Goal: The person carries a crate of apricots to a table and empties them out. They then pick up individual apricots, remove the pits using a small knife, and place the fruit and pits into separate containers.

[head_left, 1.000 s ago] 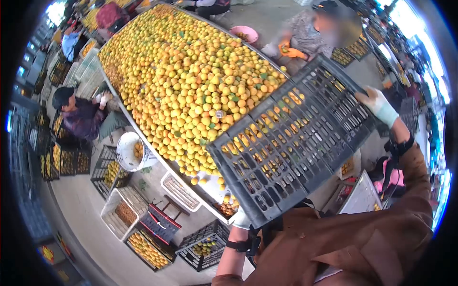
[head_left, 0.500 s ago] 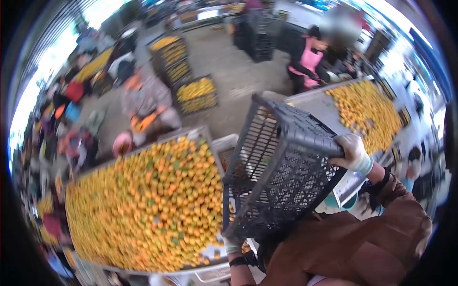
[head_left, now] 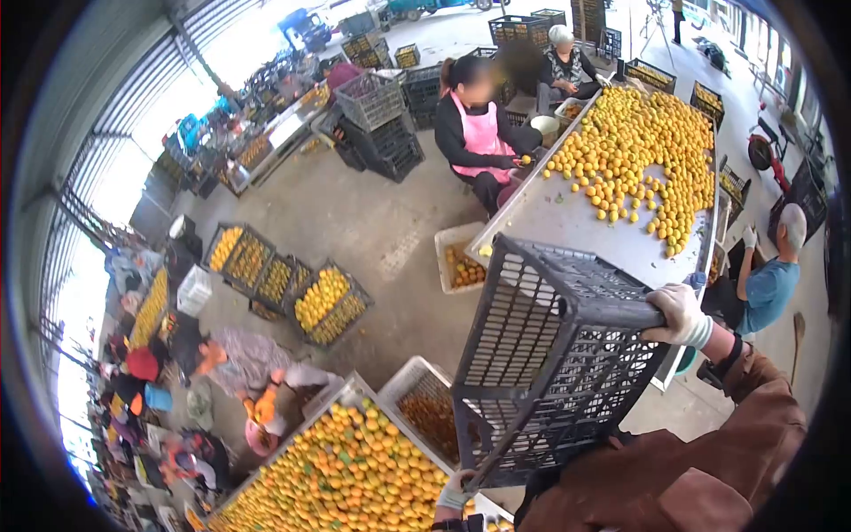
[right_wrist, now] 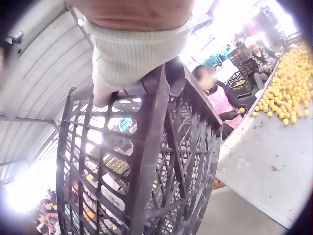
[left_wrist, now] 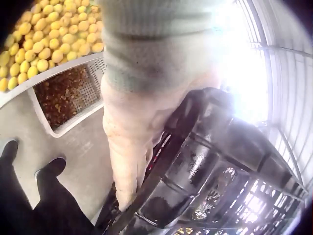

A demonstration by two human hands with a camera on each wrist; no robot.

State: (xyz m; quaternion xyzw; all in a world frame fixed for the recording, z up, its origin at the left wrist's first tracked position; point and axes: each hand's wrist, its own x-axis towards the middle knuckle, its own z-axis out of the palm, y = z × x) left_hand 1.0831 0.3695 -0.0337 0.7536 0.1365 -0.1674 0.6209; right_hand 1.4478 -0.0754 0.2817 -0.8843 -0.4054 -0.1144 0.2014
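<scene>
A black plastic crate [head_left: 574,310] is held tilted in front of the body, its slotted walls showing and no fruit visible in it. My gloved right hand [head_left: 681,317] grips the rim at its upper right corner. At the lower left corner, my gloved left hand [head_left: 456,490] holds the other end; in the left wrist view the fingers [left_wrist: 124,176] reach over the crate's edge. Part of the left hand is hidden behind the crate in the head view. Below and left lies a heap of apricots [head_left: 346,465] on a table.
Beyond the crate stands a metal table [head_left: 612,239] with more apricots [head_left: 634,151]. A person in a pink apron [head_left: 479,133] sits beside it. A white basket [head_left: 412,377] sits between the tables, and filled crates [head_left: 328,306] stand on the floor. Another person [head_left: 769,275] sits at right.
The view has swung right, away from the large apricot heap toward the second table. The crate has turned from its broad slotted face to an end-on tilt, both hands still holding it.
</scene>
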